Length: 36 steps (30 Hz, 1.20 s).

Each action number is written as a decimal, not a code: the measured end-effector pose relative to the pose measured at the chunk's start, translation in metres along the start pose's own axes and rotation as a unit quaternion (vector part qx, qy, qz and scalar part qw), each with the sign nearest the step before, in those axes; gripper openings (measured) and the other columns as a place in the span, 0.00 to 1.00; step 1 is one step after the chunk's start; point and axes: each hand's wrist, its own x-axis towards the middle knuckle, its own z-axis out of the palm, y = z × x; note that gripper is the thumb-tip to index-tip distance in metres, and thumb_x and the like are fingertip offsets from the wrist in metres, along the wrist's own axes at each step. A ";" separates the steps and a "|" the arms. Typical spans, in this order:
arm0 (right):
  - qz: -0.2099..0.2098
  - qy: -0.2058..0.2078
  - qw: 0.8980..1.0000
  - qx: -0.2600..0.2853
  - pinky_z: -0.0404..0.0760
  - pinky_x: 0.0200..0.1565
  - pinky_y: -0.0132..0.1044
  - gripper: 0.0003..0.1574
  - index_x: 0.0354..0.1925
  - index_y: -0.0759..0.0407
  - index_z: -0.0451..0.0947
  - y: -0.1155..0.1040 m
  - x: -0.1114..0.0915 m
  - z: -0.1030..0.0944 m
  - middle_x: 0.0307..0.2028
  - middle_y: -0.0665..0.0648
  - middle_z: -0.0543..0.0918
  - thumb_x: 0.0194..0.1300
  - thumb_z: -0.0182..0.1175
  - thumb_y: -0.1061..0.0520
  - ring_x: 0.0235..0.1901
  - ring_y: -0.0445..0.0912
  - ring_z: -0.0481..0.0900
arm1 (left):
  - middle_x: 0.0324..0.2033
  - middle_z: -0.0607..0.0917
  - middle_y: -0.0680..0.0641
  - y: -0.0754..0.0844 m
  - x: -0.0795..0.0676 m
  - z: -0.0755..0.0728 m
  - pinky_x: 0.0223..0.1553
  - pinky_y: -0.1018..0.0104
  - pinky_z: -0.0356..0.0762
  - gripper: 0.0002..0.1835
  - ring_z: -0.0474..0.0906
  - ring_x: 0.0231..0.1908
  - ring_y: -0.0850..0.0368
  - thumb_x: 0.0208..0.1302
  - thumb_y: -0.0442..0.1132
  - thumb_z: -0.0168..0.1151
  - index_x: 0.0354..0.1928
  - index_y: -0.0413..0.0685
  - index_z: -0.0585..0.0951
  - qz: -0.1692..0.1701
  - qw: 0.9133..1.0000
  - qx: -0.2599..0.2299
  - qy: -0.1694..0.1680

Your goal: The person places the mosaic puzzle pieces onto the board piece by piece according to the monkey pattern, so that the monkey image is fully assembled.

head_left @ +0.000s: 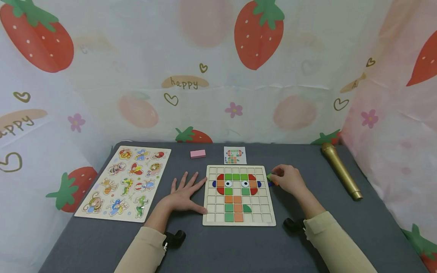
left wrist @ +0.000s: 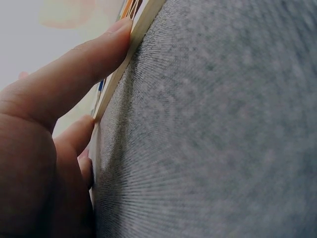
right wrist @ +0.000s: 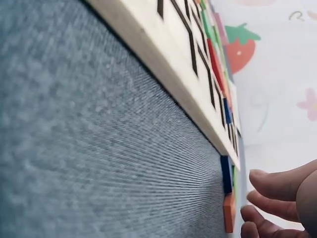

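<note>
A square wooden grid board (head_left: 266,218) bears a figure of red, green and orange pieces with two eye tiles. My left hand (head_left: 183,195) lies with fingers spread at its left side; the thumb and a fingertip touch the edge, and in the left wrist view the thumb (left wrist: 94,59) presses there. Just past the board's right edge, my right hand (head_left: 288,180) hovers over loose pieces, its fingers bent and apart with nothing between them. Those pieces include a blue block (right wrist: 227,174), an orange block (right wrist: 229,213) and a green piece (head_left: 269,176).
A small picture card (head_left: 235,155) lies behind the board, with a pink block (head_left: 198,154) to its left. An insect puzzle board (head_left: 112,178) fills the left side of the table. On the right lies a gold microphone (head_left: 341,172). A strawberry-print cloth hangs behind.
</note>
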 end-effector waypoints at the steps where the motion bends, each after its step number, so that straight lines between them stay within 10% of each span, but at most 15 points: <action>1: 0.004 0.000 1.000 -0.003 0.81 0.42 0.49 0.21 0.53 0.63 0.83 0.000 0.001 0.001 0.44 0.63 0.85 0.69 0.65 0.50 0.43 0.55 0.82 | 0.82 0.40 0.50 0.000 0.000 0.000 0.71 0.30 0.19 0.63 0.21 0.79 0.39 0.44 0.74 0.73 0.80 0.71 0.51 0.000 1.000 0.000 0.000; 21: 0.048 -0.019 0.999 0.002 0.77 0.34 0.41 0.17 0.42 0.63 0.77 0.002 0.008 0.007 0.39 0.62 0.80 0.68 0.67 0.51 0.35 0.52 0.76 | 0.82 0.39 0.50 0.000 0.000 0.000 0.71 0.30 0.19 0.63 0.21 0.79 0.39 0.45 0.74 0.72 0.81 0.71 0.49 0.001 1.000 0.003 -0.003; 36: -0.009 -0.015 0.999 0.051 0.77 0.30 0.37 0.16 0.40 0.59 0.78 -0.024 -0.013 -0.007 0.37 0.58 0.83 0.68 0.67 0.47 0.34 0.48 0.79 | 0.82 0.39 0.50 -0.001 0.000 0.002 0.71 0.31 0.19 0.64 0.21 0.79 0.40 0.44 0.74 0.72 0.80 0.72 0.49 -0.003 1.000 0.007 -0.003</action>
